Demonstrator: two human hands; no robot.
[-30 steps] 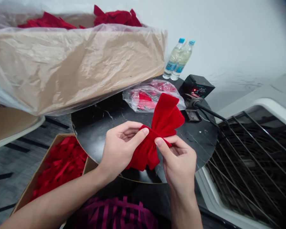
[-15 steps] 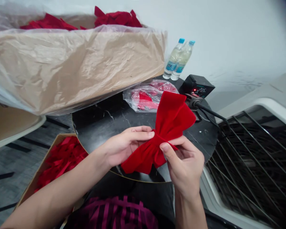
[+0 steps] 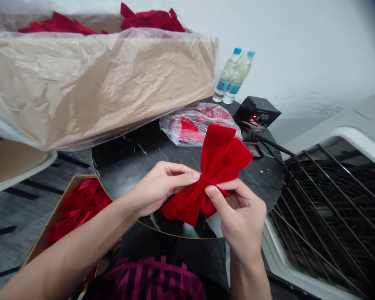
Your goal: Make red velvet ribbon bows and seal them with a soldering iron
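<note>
A large red velvet bow point(image 3: 220, 156) is held tilted above the round black marbled table point(image 3: 121, 166). My left hand point(image 3: 162, 185) pinches the left side of its gathered middle between thumb and fingers. On the other side, my right hand point(image 3: 240, 208) grips the narrow band around the middle, thumb on top and fingers behind. The band's end sticks out past my right thumb. Parts of the lower loops are hidden behind my left hand.
Behind stands a plastic-lined cardboard box point(image 3: 112, 79) of red bows. A plastic bag point(image 3: 187, 129), two bottles point(image 3: 226, 77) and a black control box point(image 3: 259, 112) with a corded tool are on the table. A carton point(image 3: 78, 208) of red pieces sits lower left; a white-framed grille point(image 3: 331, 208) is right.
The bow's upper loops have tipped slightly left and lower. Both hands keep their pinch at its middle, and the view has shifted a little.
</note>
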